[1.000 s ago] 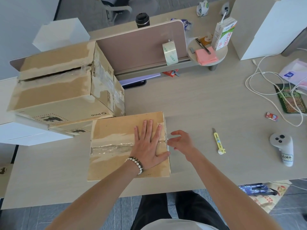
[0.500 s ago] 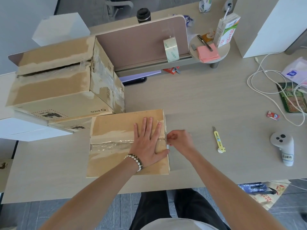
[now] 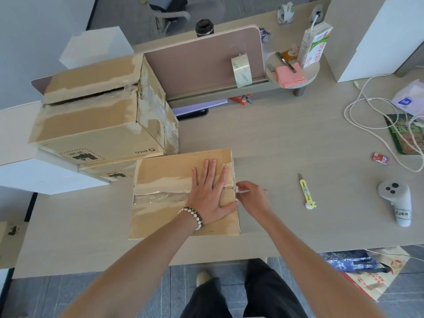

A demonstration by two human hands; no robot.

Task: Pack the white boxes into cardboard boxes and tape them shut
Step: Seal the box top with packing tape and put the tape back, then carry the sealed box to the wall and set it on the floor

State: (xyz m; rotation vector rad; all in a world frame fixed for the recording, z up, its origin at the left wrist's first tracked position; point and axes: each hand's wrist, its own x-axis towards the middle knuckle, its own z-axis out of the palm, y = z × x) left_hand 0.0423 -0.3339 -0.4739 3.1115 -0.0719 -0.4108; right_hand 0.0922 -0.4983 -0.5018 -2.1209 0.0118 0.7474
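Observation:
A closed cardboard box (image 3: pixel 165 216) lies on the desk in front of me, with clear tape (image 3: pixel 160 195) along its centre seam. My left hand (image 3: pixel 211 193) presses flat on the lid with fingers spread over the seam's right part. My right hand (image 3: pixel 252 198) is at the box's right edge and pinches the tape end against the side. A larger worn cardboard box (image 3: pixel 91 115) stands at the back left on top of another one (image 3: pixel 107 172). A roll of clear tape (image 3: pixel 241 70) leans on the desk divider. White boxes (image 3: pixel 46 177) lie at the far left.
A yellow utility knife (image 3: pixel 306 191) lies right of the box, a white controller (image 3: pixel 397 203) further right. White cables (image 3: pixel 371 125), a small red packet (image 3: pixel 380 158), a round stand (image 3: pixel 291 73) with pink notes and a drink carton (image 3: pixel 315 47) occupy the back right.
The right hand has shifted slightly down along the box's right edge, fingers pinching at the tape end. The left hand stays flat on the lid. The view has drifted a little.

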